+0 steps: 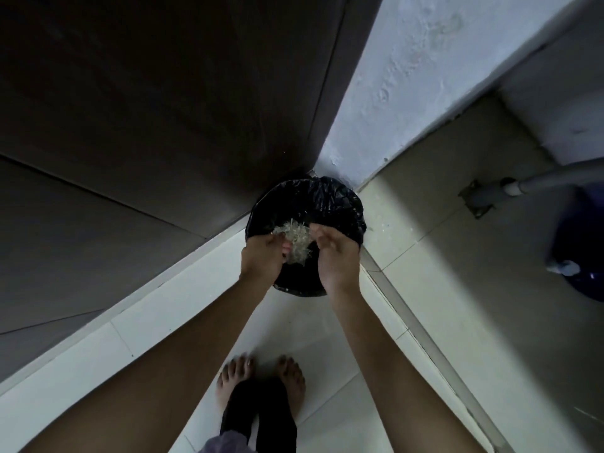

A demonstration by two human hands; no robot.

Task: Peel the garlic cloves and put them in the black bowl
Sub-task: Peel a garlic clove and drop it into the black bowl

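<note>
Over the corner of the tiled floor point(327, 338), where a dark panel point(163, 93) meets a pale, rough wall point(425, 76), a person stands with both arms stretched down and forward. A round bin point(327, 197) lined with a black plastic bag sits right in that corner. A clump of papery garlic skins point(295, 240) is held between the two hands, above the open mouth of the bin. The left hand point(261, 256) has its grip curled in on the left side of the clump, fingertips pinching into it. The right hand point(336, 256) is cupped against the other side, its grip bent round the skins with the thumb on top. Bare feet point(235, 377) stand side by side on the floor below the arms. Off to the right, a grey pipe point(555, 178) runs down to a floor fitting, near a blue bucket point(581, 250).
</note>
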